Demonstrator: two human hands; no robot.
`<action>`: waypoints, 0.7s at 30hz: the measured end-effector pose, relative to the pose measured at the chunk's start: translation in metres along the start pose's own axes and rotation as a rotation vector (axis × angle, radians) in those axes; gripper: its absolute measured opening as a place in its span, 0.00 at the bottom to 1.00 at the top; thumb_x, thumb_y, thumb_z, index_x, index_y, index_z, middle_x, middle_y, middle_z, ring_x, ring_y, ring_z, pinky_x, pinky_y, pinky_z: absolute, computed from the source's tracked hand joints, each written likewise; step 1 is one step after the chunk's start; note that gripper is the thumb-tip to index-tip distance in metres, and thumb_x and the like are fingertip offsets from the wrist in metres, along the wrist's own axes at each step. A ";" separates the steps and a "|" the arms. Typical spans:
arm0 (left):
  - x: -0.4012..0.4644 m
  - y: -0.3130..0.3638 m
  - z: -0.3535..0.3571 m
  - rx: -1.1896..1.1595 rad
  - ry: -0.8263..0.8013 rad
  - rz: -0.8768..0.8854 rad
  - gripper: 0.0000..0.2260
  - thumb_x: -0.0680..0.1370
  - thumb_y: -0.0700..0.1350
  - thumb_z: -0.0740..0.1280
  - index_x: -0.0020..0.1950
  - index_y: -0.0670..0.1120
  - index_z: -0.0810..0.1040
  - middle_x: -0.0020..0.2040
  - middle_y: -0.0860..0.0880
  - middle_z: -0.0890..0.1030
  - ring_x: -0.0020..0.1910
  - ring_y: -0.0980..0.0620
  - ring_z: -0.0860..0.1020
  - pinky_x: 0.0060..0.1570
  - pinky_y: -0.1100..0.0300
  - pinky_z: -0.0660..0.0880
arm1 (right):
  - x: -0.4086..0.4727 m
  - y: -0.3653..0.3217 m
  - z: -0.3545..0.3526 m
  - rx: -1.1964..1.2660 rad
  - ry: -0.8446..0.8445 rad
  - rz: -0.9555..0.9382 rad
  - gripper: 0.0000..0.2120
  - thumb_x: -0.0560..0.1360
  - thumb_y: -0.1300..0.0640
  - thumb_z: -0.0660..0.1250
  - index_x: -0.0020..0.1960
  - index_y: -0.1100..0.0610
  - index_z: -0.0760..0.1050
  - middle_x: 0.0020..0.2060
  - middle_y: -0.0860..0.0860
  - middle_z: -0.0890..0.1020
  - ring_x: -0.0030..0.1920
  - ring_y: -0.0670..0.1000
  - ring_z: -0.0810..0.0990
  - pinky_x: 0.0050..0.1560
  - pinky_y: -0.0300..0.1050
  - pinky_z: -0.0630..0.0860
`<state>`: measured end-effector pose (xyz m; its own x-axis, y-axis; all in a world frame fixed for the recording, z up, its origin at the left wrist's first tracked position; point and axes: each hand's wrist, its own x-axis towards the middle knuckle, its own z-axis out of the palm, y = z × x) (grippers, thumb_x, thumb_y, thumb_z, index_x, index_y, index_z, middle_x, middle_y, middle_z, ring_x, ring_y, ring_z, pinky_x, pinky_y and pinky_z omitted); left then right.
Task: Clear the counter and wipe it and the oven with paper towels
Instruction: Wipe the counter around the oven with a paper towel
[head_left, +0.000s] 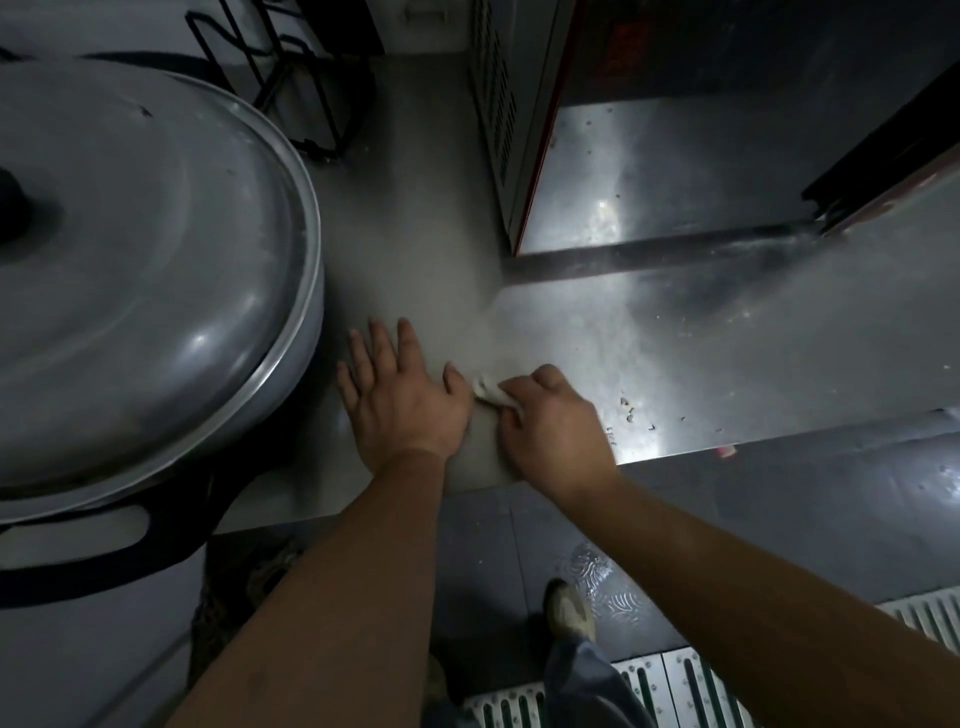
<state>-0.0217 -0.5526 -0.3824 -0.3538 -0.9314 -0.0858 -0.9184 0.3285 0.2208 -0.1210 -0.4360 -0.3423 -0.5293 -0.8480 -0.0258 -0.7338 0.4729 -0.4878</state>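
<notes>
Your left hand (402, 400) lies flat on the counter (675, 332), fingers straight and spread, thumb out to the right. Just right of it, your right hand (550, 421) curls knuckles-up, pinching a white wad of paper towel (488, 389) against the counter.

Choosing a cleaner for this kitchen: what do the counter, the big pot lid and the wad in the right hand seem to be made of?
Counter: likely stainless steel, brushed, with hazy glare and crumbs on it.
Pot lid: looks like dull aluminium or steel, with soft highlights and a black knob.
Wad: white and crumpled, probably paper towel, held in the right hand.
</notes>
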 end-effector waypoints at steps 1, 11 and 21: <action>0.000 0.000 0.000 0.008 -0.001 0.004 0.36 0.75 0.63 0.52 0.81 0.49 0.58 0.82 0.45 0.54 0.81 0.44 0.47 0.78 0.44 0.45 | -0.002 0.011 -0.006 -0.036 -0.002 0.021 0.10 0.72 0.56 0.66 0.52 0.56 0.81 0.45 0.56 0.76 0.35 0.64 0.79 0.35 0.52 0.77; 0.002 -0.001 -0.008 0.037 -0.100 0.071 0.51 0.68 0.81 0.48 0.82 0.52 0.47 0.83 0.45 0.45 0.80 0.43 0.40 0.76 0.43 0.37 | 0.043 0.086 -0.059 -0.106 0.166 0.248 0.12 0.75 0.59 0.65 0.56 0.58 0.82 0.49 0.58 0.78 0.43 0.62 0.79 0.45 0.48 0.74; -0.001 -0.005 0.003 -0.130 0.129 0.087 0.25 0.79 0.52 0.50 0.74 0.49 0.72 0.77 0.46 0.67 0.79 0.44 0.59 0.77 0.47 0.53 | 0.041 0.032 -0.012 0.125 0.178 0.128 0.12 0.77 0.56 0.65 0.59 0.51 0.81 0.50 0.50 0.77 0.43 0.54 0.79 0.44 0.39 0.70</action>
<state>-0.0175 -0.5525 -0.3862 -0.3972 -0.9156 0.0628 -0.8518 0.3932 0.3461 -0.1710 -0.4528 -0.3484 -0.6892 -0.7225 0.0539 -0.6035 0.5314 -0.5944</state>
